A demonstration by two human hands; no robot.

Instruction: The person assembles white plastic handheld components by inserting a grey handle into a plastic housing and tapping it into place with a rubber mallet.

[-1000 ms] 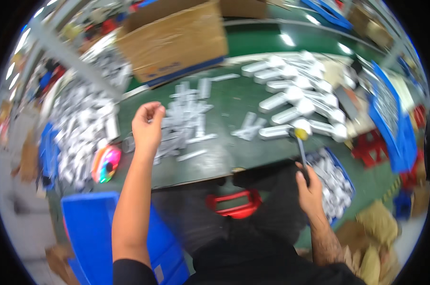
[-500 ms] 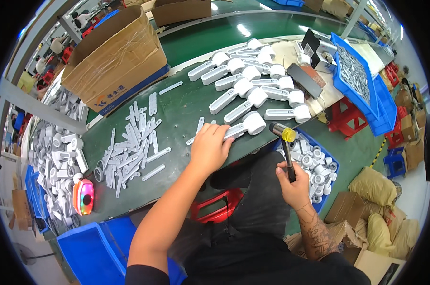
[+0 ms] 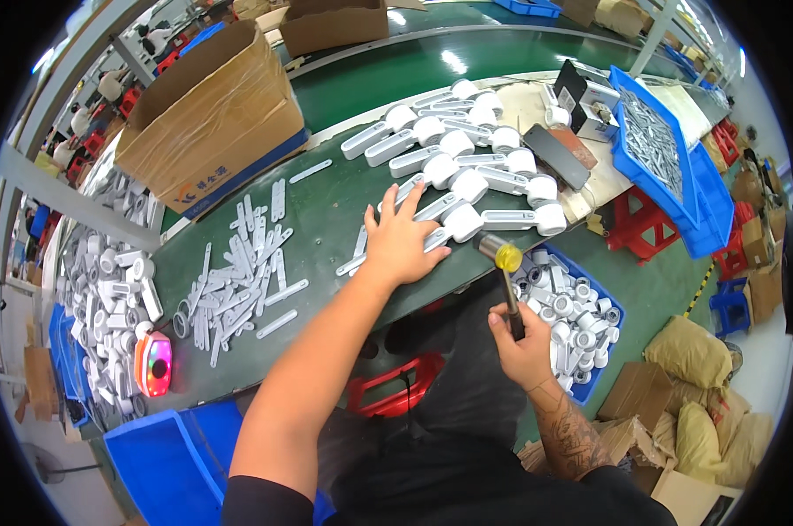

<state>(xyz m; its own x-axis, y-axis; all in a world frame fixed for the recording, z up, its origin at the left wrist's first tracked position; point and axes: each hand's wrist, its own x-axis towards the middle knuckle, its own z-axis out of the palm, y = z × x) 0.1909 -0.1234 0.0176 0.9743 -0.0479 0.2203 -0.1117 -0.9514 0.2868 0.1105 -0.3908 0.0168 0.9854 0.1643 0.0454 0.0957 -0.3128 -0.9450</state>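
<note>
Centrally, the left hand (image 3: 402, 247), fingers fanned wide, partly covers a white part (image 3: 456, 226) slanting toward its round head at upper right; right of centre, the hammer (image 3: 509, 287), near-upright, metal face pointing upper left, sits gripped in the right hand (image 3: 523, 346).

Across the middle, the green workbench (image 3: 331, 206) is stretching toward the far right, and just beyond, a long green surface (image 3: 353, 92) is catching bright light (image 3: 453, 61)! On the left, a grey metal beam (image 3: 72, 202) is slanting down; on the right, a red stool (image 3: 635, 230) and a blue stool (image 3: 731, 307) are standing on green floor (image 3: 655, 285).
</note>
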